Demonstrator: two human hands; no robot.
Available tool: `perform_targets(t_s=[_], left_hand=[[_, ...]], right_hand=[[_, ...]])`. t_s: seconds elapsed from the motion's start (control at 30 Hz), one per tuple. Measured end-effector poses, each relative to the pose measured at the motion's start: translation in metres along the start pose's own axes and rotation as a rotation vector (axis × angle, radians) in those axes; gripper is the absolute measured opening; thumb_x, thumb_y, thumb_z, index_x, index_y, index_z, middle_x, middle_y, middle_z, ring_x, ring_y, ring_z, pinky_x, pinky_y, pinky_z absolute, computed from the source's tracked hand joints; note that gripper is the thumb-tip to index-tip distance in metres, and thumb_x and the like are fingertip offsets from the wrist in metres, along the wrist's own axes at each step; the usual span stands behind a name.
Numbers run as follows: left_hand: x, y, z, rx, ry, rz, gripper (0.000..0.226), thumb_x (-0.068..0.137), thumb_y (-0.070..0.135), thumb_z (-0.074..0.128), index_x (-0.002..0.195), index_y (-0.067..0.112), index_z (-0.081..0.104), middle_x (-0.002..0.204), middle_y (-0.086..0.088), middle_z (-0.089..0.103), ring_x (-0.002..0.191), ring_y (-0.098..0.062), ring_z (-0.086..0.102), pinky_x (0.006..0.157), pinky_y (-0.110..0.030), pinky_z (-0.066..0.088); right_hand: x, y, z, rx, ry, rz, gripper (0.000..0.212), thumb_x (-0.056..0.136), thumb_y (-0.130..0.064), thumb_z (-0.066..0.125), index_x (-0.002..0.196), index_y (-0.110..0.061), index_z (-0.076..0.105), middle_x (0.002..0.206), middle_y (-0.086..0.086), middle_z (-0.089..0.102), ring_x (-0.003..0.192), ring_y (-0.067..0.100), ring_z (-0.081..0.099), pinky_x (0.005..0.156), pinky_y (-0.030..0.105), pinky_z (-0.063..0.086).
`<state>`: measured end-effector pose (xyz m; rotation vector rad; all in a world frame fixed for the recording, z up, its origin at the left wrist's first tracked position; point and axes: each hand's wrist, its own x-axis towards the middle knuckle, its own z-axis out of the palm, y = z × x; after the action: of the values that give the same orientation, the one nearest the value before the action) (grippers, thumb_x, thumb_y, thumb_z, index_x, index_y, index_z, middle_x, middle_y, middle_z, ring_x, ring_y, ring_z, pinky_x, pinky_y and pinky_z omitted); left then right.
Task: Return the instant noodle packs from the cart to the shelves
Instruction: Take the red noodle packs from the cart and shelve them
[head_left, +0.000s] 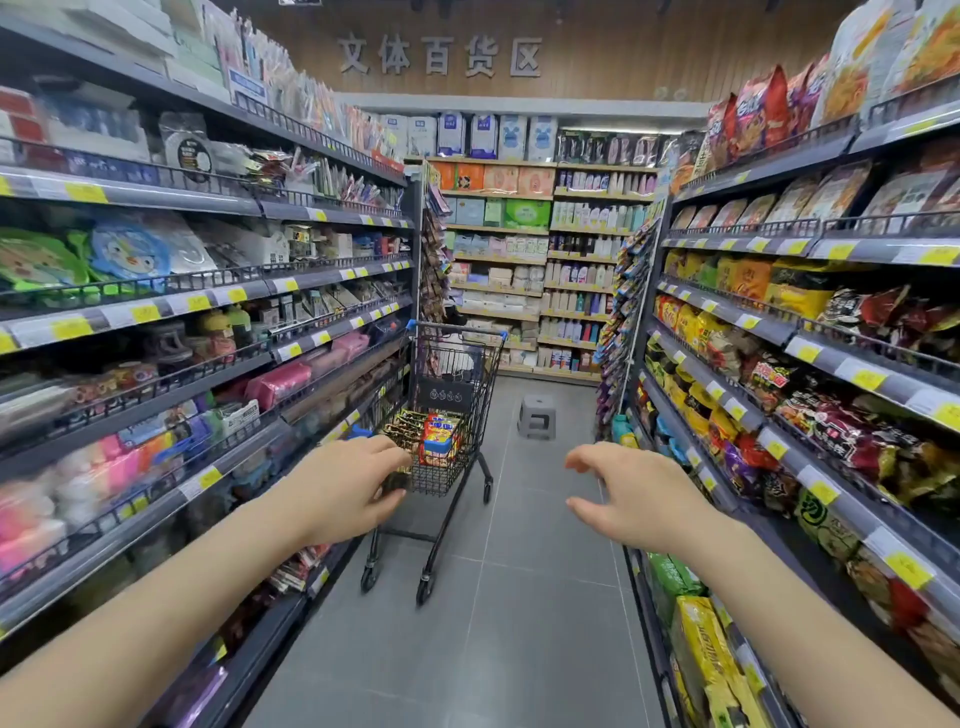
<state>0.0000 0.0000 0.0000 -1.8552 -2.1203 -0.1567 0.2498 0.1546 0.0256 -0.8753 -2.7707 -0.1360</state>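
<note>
Black wire cart (457, 384) holding noodle packs (439, 436) ahead, left hand (345, 491) and right hand (631, 493) apart, loosely curled, empty

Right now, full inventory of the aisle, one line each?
cart: one, black wire with blue handle, mid-aisle by the left shelves
noodle packs: several, red, yellow and dark gold, in the cart basket
stool: one, grey, on the floor beyond the cart
left shelves: one run, grey, mixed household goods
right shelves: one run, grey, bagged noodles and snacks
back shelves: one wall, wooden, boxes and bottles
left hand: one, empty, fingers loosely curled
right hand: one, empty, fingers loosely curled
</note>
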Motion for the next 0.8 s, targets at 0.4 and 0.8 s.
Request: perform_targets(t_s=[0.4, 0.8], left_hand=[[0.040, -0.056, 0.032, 0.044, -0.040, -0.082, 0.046, 0.092, 0.036, 0.046, 0.134, 0.019, 0.043, 0.135, -0.001, 0.048, 0.118, -0.020, 0.051, 0.094, -0.035, 0.044], [0.139, -0.188, 0.076, 0.093, -0.049, -0.025, 0.045, 0.091, 0.039, 0.040, 0.131, 0.021, 0.047, 0.128, 0.001, 0.052, 0.111, -0.020, 0.055, 0.090, -0.035, 0.046]], right_hand=[[0.098, -0.008, 0.045, 0.033, -0.023, -0.094, 0.051, 0.088, -0.044, 0.052, 0.136, -0.029, 0.042, 0.136, -0.009, 0.051, 0.124, 0.012, 0.050, 0.099, 0.029, 0.042], [0.273, -0.017, 0.082, -0.005, 0.015, -0.123, 0.050, 0.088, -0.045, 0.051, 0.135, -0.030, 0.042, 0.133, -0.009, 0.052, 0.122, 0.014, 0.050, 0.099, 0.030, 0.041]])
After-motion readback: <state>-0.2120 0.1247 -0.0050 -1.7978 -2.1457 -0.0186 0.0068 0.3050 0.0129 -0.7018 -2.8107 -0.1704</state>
